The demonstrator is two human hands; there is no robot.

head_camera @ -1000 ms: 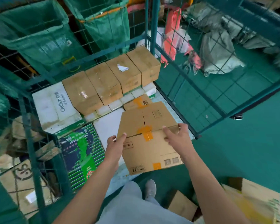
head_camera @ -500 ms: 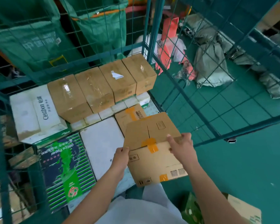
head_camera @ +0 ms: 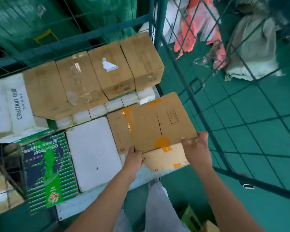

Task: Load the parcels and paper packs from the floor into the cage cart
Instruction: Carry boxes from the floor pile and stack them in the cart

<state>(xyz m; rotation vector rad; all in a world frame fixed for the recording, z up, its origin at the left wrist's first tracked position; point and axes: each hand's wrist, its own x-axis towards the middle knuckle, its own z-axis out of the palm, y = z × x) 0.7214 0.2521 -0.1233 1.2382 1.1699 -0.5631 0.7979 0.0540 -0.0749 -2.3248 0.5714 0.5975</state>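
I hold a brown cardboard parcel [head_camera: 161,124] with orange tape over the right front part of the green cage cart [head_camera: 187,91]. My left hand [head_camera: 134,158] grips its near left corner and my right hand [head_camera: 197,148] grips its near right corner. Under it lies another taped brown parcel [head_camera: 119,129]. A row of brown boxes [head_camera: 94,81] is stacked at the back of the cart. In front sit a white paper pack [head_camera: 92,153] and a green Office Paper pack [head_camera: 47,171].
A white Cestbon box [head_camera: 12,106] stands at the cart's left. Green sacks [head_camera: 32,17] hang behind the cart. Beyond the mesh side, grey and red bags [head_camera: 251,47] lie on the green floor. A green-brown box [head_camera: 196,221] sits on the floor by my legs.
Both hands have carried the parcel forward and to the right, deeper into the cart, over the taped parcel. The view has moved closer to the cart.
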